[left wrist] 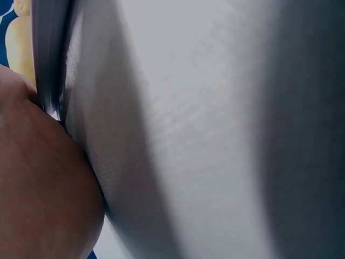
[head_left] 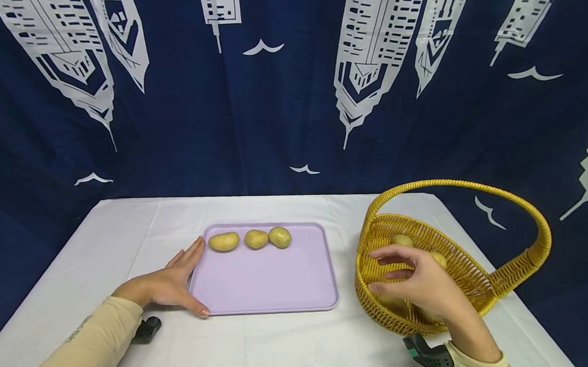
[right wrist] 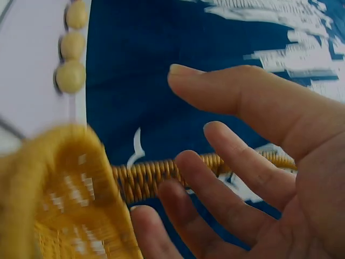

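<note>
reaching over the woven yellow wicker basket (head_left: 472,279) with a tall arched handle, the right hand (head_left: 422,285) hovers with its fingers spread and relaxed, and it holds nothing. the right wrist view shows the same: the fingers (right wrist: 237,156) are straight and apart, with the basket rim behind them. inside the basket lie small yellowish potatoes (head_left: 402,240), partly hidden by the hand, so their number cannot be told.

the left hand (head_left: 173,285) lies flat and open on the white tablecloth (head_left: 124,236), and its fingers touch the left edge of the flat lilac plastic tray (head_left: 270,275). on the far part of the tray three potatoes (head_left: 256,239) lie in a row; the two on the right touch each other, the left one is just beside them.

to do the step well, it seems best that the right hand goes down onto one potato only and closes around its middle, so that it does not slip. the handle is above the hand, so the hand should lift out to the side under the arch. the left hand should press the tray edge, so the tray does not slide.
</note>
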Action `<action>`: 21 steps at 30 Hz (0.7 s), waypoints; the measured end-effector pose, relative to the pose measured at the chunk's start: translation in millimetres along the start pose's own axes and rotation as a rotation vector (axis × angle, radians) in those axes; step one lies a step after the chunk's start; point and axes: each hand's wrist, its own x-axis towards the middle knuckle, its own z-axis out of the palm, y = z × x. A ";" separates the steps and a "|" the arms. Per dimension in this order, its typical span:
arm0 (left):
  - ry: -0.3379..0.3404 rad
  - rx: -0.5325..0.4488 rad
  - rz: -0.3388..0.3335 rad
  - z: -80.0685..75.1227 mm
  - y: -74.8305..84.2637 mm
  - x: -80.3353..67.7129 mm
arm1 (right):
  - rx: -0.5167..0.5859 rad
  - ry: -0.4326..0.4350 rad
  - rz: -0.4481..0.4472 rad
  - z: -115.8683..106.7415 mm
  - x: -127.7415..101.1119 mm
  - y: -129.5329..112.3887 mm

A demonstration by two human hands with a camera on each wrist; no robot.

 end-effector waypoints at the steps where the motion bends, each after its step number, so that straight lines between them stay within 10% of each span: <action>1: 0.000 0.002 0.000 0.1 0.0 0.1 | -0.003 -0.001 -0.008 -3.7 0.2 3.9; 21: -0.006 -0.010 0.006 -0.4 0.7 1.0 | -0.104 -0.282 0.098 -32.3 13.2 42.9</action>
